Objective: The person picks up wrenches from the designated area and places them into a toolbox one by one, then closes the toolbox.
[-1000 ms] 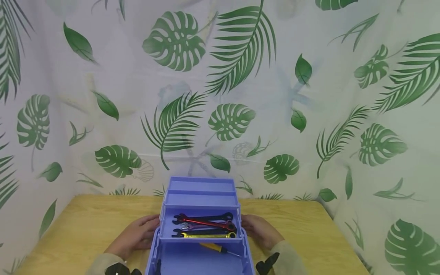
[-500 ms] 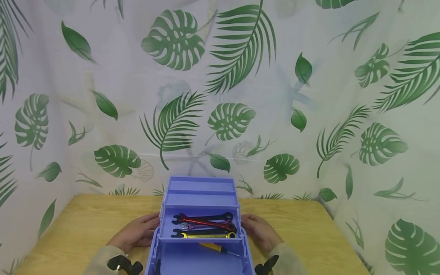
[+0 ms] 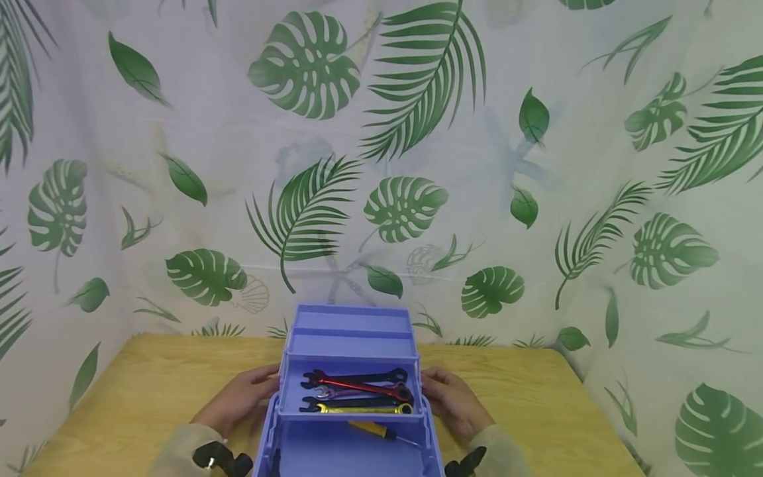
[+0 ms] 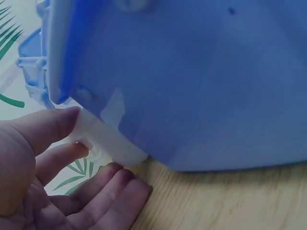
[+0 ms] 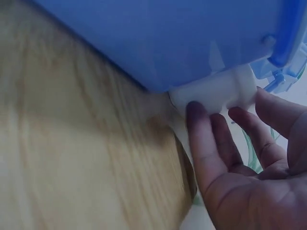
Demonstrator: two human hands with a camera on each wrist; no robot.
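A blue-violet toolbox (image 3: 357, 450) stands unfolded in the middle, its stepped trays (image 3: 352, 343) raised toward the back. In the upper tray lie several wrenches, among them a red wrench (image 3: 357, 385) and a yellow wrench (image 3: 357, 409). Below them a yellow-handled screwdriver (image 3: 369, 428) pokes into the main compartment. At the left side my left hand (image 3: 241, 396) holds the edge of the white toolbox lid (image 4: 120, 146), thumb near the top and fingers curved beneath. My right hand (image 3: 456, 401) holds the lid's opposite edge with curved fingertips (image 5: 195, 112). The lid is hidden behind the box in the head view.
The wooden table (image 3: 512, 384) extends to both sides of the toolbox. A leaf-printed white cloth (image 3: 411, 152) hangs behind and beside it. Black wrist mounts (image 3: 222, 457) sit close to the box's sides. A dark item (image 3: 275, 462) lies along its inner left wall.
The left forearm shifts slightly toward the box. Otherwise both hands stay at the toolbox's sides, and the head view moves a little.
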